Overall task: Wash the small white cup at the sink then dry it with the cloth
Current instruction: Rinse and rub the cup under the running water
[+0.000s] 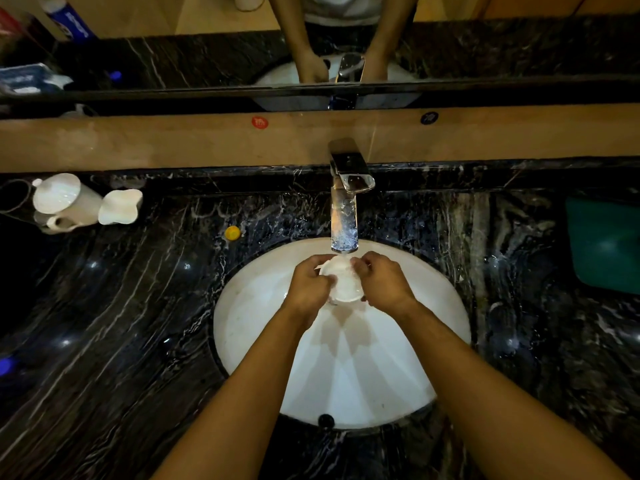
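The small white cup (344, 283) is held over the white oval sink (249, 323), right under the spout of the chrome faucet (344, 216). Water runs from the spout onto the cup's far rim. My left hand (308, 287) grips the cup from the left, fingers curled around its side. My right hand (384, 284) grips it from the right, fingertips at the rim. The cup lies tilted, its base towards me. A green cloth (606, 244) lies on the counter at the far right, partly cut off by the frame edge.
The counter is dark veined marble (121, 323). A white lidded pot (64, 202) and a white jug (121, 206) stand at the back left, a small yellow cap (232, 233) near the sink's rim. A mirror above the ledge reflects my arms.
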Tool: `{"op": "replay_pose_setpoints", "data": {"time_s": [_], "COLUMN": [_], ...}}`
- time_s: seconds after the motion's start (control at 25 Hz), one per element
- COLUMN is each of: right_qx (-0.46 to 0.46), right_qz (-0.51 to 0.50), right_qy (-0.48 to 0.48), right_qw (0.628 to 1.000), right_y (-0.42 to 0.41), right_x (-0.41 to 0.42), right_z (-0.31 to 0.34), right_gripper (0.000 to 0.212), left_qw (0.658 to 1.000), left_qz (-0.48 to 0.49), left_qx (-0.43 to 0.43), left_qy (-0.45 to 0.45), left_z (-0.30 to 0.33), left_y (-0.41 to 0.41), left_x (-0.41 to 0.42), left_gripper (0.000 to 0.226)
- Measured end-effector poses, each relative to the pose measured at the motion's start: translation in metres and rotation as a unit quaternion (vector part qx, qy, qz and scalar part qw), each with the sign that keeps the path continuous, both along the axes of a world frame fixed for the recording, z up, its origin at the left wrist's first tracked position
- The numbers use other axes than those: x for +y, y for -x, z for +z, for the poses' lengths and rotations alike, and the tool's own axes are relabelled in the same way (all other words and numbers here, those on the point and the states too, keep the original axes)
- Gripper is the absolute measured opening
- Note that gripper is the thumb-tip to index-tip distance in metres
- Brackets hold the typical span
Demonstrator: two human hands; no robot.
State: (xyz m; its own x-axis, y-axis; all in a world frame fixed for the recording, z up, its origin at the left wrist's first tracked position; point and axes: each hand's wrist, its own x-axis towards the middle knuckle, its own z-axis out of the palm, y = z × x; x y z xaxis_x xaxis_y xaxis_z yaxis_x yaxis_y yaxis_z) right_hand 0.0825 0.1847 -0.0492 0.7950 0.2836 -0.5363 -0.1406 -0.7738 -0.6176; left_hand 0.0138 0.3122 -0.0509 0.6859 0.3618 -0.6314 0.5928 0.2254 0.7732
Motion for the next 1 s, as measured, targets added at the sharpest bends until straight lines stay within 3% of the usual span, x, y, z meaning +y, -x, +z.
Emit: {"op": "replay_pose_setpoints", "data": {"time_s": [0.16, 0.28, 0.36, 0.48, 0.6, 0.68, 0.76, 0.84, 1.0], "right_qx": [0.146, 0.168, 0.171, 0.167, 0.164, 0.099, -0.002, -0.061, 0.032], "right_qz": [-0.148, -0.189, -0.23, -0.295, -0.335, -0.254, -0.085, 0.011, -0.014], "right_qy": [-0.195, -0.236, -0.256, -0.285, -0.282, -0.195, -0.026, 0.078, -0.009], "right_qw": [0.959, 0.938, 0.923, 0.896, 0.884, 0.942, 0.996, 0.995, 0.999], "right_y": [0.012, 0.019, 0.024, 0.032, 0.031, 0.023, 0.013, 0.005, 0.007], "right_x": [0.001, 0.004, 0.01, 0.021, 0.018, 0.009, 0.001, -0.004, 0.0], "right_z": [0.006, -0.002, -0.004, 0.0, -0.004, -0.01, -0.009, -0.007, -0.004], "right_gripper": [0.025, 0.019, 0.027, 0.041, 0.034, 0.025, 0.043, 0.053, 0.024], "left_qw": [0.994, 0.986, 0.98, 0.982, 0.988, 0.992, 0.993, 0.993, 0.992], "left_qz": [0.098, 0.153, 0.196, 0.186, 0.149, 0.126, 0.113, 0.119, 0.123], "left_qx": [-0.011, -0.006, 0.017, 0.022, 0.005, -0.003, -0.002, -0.002, -0.017], "left_qy": [-0.054, -0.059, -0.035, 0.024, 0.045, 0.028, 0.013, 0.017, -0.03], "left_z": [-0.006, -0.007, -0.008, -0.008, -0.008, -0.005, -0.002, 0.001, 0.0], "left_y": [-0.005, -0.008, -0.011, -0.013, -0.013, -0.011, -0.008, -0.007, -0.009], "left_x": [0.002, 0.0, -0.008, -0.024, -0.027, -0.024, -0.02, -0.016, -0.013], "left_gripper": [0.018, 0.003, 0.006, 0.013, 0.026, 0.027, 0.023, 0.023, 0.02]}}
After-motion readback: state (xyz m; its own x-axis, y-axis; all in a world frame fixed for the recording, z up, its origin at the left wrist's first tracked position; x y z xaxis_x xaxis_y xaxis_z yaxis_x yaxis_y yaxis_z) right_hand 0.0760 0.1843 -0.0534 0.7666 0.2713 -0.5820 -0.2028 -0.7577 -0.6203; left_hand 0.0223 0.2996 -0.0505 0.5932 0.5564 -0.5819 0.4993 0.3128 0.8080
